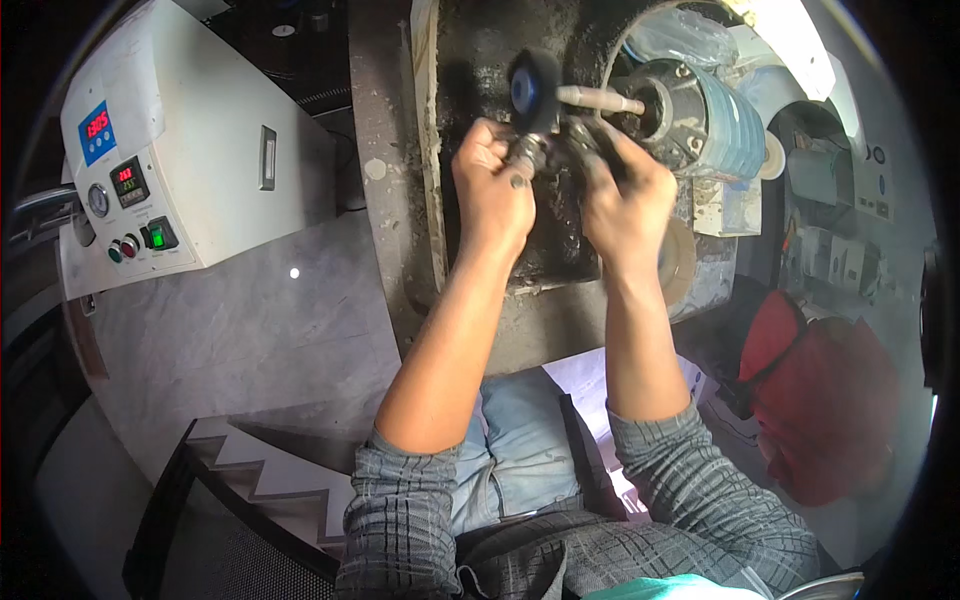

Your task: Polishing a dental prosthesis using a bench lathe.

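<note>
A dark round wheel with a blue centre point(523, 90), blurred at its edge, sits at the end of a pale tapered spindle point(600, 99). The spindle comes out of a motor point(690, 115) on the right. Just below the wheel, my left hand point(493, 190) pinches a small shiny metal piece point(530, 150) in its fingertips. Close beside it, my right hand point(630, 195) has its darkened fingers bent and drawn together near the same piece. What those fingers hold is too smeared to make out. Whether the piece touches the wheel cannot be seen.
Around the wheel runs a grimy dark tray with a pale rim point(432, 180), set in a worn bench. A white machine box point(230, 130) with displays and buttons stands on the left. Clear plastic point(680, 38) lies behind the motor. A red cloth-like item point(820, 400) is at the right.
</note>
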Motion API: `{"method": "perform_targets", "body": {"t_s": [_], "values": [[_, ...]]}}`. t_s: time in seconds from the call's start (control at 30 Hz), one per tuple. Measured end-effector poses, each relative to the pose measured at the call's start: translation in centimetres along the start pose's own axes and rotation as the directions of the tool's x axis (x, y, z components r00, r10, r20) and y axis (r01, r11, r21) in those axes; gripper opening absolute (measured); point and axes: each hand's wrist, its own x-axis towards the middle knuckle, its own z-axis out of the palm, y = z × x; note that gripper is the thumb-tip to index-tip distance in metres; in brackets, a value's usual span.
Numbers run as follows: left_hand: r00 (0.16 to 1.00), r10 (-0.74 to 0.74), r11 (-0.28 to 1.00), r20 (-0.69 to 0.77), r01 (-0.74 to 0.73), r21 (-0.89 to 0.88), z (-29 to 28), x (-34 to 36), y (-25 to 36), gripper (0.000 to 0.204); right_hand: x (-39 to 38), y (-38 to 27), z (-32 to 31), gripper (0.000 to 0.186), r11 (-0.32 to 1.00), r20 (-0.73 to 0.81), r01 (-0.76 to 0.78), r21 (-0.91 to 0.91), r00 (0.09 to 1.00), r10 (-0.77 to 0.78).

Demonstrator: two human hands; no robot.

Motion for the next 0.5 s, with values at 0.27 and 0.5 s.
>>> {"method": "perform_targets", "body": {"t_s": [0.27,0.5], "values": [[0.996,0.05,0.997,-0.08,-0.045,0.067,0.0,0.6,0.5,0.025,1.4,-0.9,0.5,0.028,0.993,0.069,-0.091,0.073,0.994,0.086],[0.994,0.054,0.995,-0.092,-0.045,0.091,-0.3,0.5,1.1,0.028,1.1,-0.6,1.2,0.026,0.965,0.089,-0.178,0.191,0.982,0.164]]}}
